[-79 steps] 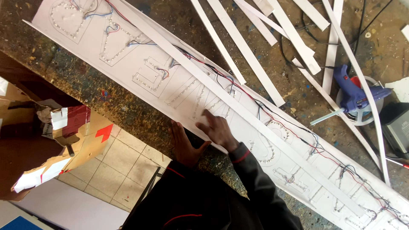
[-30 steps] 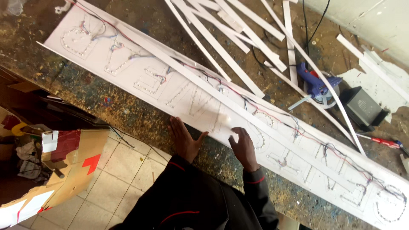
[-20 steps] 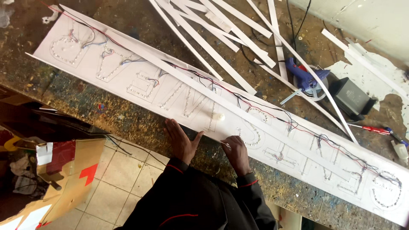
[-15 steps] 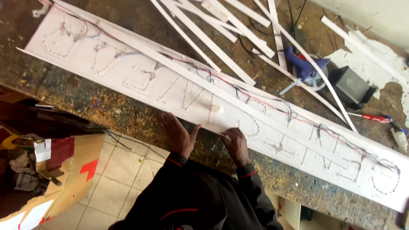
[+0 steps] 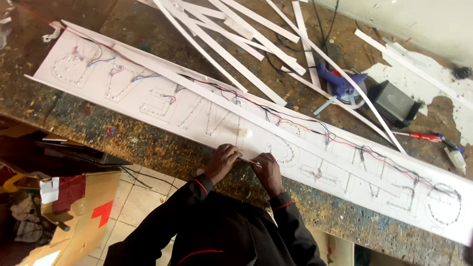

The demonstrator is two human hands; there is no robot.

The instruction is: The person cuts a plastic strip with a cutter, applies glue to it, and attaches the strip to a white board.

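A long white board (image 5: 207, 116) lies slanted across the paint-stained workbench (image 5: 148, 148). It carries letter outlines of small lights joined by red and black wires. At its near edge, my left hand (image 5: 221, 160) and my right hand (image 5: 268, 170) are close together. Both pinch a thin pale rod (image 5: 250, 162) between them. A small white round lump (image 5: 245, 132) sits on the board just above my hands. My dark sleeves with red cuff trim fill the bottom middle.
Several loose white strips (image 5: 256, 44) cross the bench behind the board. A blue glue gun (image 5: 339, 83), a black box (image 5: 394, 102) and a red-handled screwdriver (image 5: 422, 136) lie at the right. A cardboard box (image 5: 84, 216) stands on the tiled floor, lower left.
My hands were spread flat at the board's edge. They have since drawn together and closed on the thin rod. The view has shifted a little to the right along the board.
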